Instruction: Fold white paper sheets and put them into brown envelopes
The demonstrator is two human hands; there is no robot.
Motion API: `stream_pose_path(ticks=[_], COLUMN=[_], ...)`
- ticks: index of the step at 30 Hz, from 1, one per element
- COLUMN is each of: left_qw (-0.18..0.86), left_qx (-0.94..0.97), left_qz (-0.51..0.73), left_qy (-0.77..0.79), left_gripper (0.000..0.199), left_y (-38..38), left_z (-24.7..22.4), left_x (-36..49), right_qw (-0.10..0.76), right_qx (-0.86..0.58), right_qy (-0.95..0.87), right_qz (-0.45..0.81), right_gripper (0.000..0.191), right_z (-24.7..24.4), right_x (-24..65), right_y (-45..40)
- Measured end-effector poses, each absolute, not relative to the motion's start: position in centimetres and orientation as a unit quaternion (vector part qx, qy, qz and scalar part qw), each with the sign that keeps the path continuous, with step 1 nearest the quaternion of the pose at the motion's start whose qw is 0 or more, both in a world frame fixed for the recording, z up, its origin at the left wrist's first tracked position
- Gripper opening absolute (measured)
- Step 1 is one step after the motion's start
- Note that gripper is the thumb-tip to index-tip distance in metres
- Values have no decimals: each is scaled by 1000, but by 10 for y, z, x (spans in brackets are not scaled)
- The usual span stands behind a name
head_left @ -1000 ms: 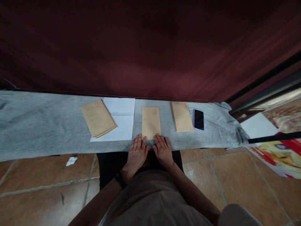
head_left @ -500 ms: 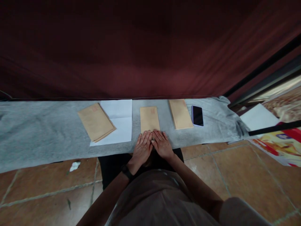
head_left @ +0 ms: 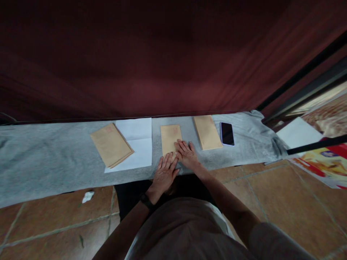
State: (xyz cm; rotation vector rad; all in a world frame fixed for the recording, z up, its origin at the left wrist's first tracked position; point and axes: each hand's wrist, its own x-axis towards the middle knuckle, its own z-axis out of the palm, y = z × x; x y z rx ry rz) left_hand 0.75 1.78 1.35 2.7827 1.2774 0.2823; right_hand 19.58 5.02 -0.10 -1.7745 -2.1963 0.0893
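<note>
A brown envelope (head_left: 169, 139) with a faint red print near its top right lies in front of me on the grey cloth. My left hand (head_left: 164, 173) rests flat on its near end, fingers spread. On its right edge lies my right hand (head_left: 187, 154), a bit farther forward, fingers outstretched and holding nothing. To the left, brown envelopes (head_left: 111, 144) overlap white paper sheets (head_left: 139, 146). A thick stack of brown envelopes (head_left: 207, 132) sits at the right.
A phone (head_left: 227, 134) with a dark screen lies right of the stack. The grey cloth (head_left: 54, 159) covers the narrow table. Behind it hangs a dark red curtain (head_left: 162, 86). White paper (head_left: 299, 133) and a printed box (head_left: 325, 164) are at the far right.
My right hand has moved forward along the middle envelope's right edge. My left hand has stayed near its bottom end. The view has shifted slightly.
</note>
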Motion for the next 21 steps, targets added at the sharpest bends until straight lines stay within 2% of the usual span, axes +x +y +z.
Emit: stream_pose_path(ticks=[5,11,21], left_qw=[31,30,4], left_qx=[906,906,909], left_qz=[94,88,84], left_qy=[413,412,408], left_gripper=[55,51,56], left_y=[19,20,21], left_z=[13,10,12], left_x=[7,6,5], right_qw=[159,116,106], right_qx=[-577,-484,-554], right_qy=[-800,-866,-825], right_qz=[28,45,29], right_gripper=[50,45,47], right_z=[2,2,4], right_x=[199,199,207], right_y=[66,81,142])
